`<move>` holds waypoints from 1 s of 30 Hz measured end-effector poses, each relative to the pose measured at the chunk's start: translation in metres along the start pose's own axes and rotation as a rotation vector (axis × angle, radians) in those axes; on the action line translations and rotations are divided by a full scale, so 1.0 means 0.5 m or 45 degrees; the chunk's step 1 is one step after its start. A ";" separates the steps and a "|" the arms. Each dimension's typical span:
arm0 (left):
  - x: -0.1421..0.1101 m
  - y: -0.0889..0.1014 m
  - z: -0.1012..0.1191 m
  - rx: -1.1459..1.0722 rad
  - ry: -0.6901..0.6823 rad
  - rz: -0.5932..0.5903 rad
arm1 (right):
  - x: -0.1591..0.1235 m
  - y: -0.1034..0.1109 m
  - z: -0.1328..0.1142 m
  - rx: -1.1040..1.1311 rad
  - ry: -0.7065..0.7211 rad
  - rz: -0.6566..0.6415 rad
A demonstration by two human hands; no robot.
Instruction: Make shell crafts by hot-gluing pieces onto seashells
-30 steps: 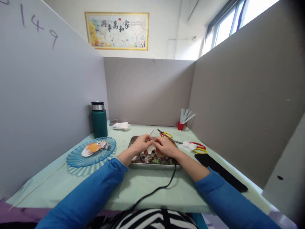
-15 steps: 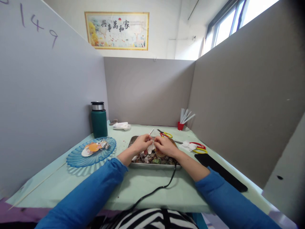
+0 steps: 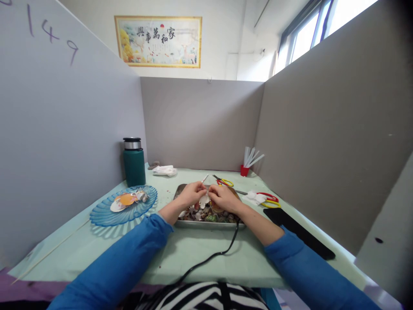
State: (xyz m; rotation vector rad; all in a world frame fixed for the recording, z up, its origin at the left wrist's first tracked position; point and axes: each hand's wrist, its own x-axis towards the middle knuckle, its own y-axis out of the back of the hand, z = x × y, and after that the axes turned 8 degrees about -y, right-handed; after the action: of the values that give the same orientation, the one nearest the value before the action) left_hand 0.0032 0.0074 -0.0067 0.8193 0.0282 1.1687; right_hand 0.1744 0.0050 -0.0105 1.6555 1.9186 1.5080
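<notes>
My left hand (image 3: 194,194) and my right hand (image 3: 222,197) meet over a metal tray (image 3: 206,225), fingers closed in a pinch. Between the fingertips shows a whitish shell-like piece (image 3: 204,200), partly hidden by the fingers. A thin white stick (image 3: 205,178) pokes out beyond my left fingertips; whether that hand grips it I cannot tell. Small shells (image 3: 201,214) in white, brown and greenish tones fill the tray below. A black cord (image 3: 213,256) runs from the tray's front right corner towards me.
On the left stand a blue scalloped plate (image 3: 100,217) bearing shells and a green bottle (image 3: 134,165). Scissors (image 3: 272,200), white tissue (image 3: 254,198), a second pair of scissors (image 3: 226,181), a black slab (image 3: 298,232) and a red cup (image 3: 244,171) of translucent sticks lie rightward. Grey partitions (image 3: 203,125) enclose the table.
</notes>
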 end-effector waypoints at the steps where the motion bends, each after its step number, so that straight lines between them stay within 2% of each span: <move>1: 0.000 0.000 0.000 0.002 0.005 0.000 | 0.000 0.000 0.000 -0.001 0.000 0.001; 30: -0.003 -0.001 0.007 -0.003 0.021 0.006 | -0.001 -0.001 0.001 0.002 -0.008 -0.008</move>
State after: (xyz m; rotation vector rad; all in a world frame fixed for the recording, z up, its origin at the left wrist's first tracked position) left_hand 0.0043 0.0043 -0.0052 0.8080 0.0386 1.1797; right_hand 0.1747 0.0052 -0.0113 1.6510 1.9202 1.4977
